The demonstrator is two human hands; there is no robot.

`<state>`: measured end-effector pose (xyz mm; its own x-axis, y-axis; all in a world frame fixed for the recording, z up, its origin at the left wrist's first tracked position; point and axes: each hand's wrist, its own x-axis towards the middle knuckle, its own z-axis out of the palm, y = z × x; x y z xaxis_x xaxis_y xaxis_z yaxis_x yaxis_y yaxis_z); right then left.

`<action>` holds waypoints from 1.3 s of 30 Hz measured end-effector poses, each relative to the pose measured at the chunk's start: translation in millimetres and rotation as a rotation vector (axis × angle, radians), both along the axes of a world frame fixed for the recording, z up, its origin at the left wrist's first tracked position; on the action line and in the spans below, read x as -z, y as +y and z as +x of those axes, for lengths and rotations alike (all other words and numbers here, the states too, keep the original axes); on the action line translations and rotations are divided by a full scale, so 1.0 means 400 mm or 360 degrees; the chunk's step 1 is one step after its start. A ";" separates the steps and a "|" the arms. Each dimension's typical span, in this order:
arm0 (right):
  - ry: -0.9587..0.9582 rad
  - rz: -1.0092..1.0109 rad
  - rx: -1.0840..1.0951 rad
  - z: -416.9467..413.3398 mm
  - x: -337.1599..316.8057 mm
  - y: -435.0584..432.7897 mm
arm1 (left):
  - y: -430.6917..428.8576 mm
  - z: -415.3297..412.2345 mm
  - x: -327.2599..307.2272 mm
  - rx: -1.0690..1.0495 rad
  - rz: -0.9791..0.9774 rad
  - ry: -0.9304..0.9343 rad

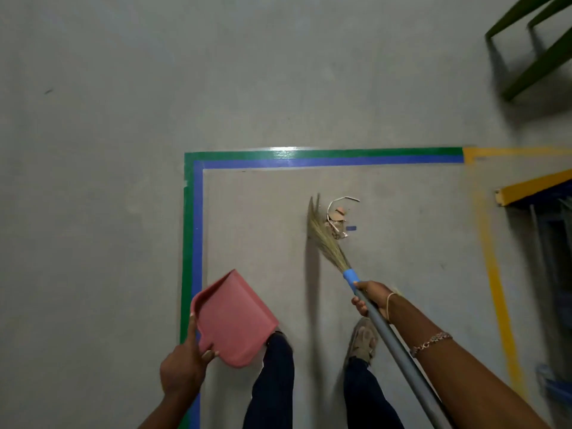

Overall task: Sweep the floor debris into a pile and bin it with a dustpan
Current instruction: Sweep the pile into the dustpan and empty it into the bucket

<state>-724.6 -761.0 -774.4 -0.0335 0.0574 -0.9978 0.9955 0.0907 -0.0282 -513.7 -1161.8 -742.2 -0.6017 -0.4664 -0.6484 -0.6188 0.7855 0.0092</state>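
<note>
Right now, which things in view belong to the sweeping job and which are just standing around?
Job: broom in right hand; pink dustpan in left hand; debris pile.

Bystanders: floor tape, green frame, yellow-edged rack.

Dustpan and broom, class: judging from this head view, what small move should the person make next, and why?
Probably lower the pink dustpan to the floor beside the debris pile. The left hand holds it in the air, well short of the pile, while the right hand has the broom bristles already against the gathered scraps.
</note>
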 end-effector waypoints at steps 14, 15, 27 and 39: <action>0.0574 0.0141 -0.0698 0.042 -0.282 0.404 | 0.469 -0.145 -0.202 -0.0016 -0.0080 0.0237; 0.0597 0.0169 -0.0752 0.047 -0.292 0.443 | 0.512 -0.144 -0.214 -0.0040 -0.0085 0.0224; 0.0721 0.0273 -0.0988 0.063 -0.414 0.783 | 0.852 -0.111 -0.333 -0.0377 0.0016 0.0342; 0.1038 0.0492 -0.0903 0.132 -0.396 0.793 | 0.861 0.013 -0.269 -0.0405 0.0057 0.0281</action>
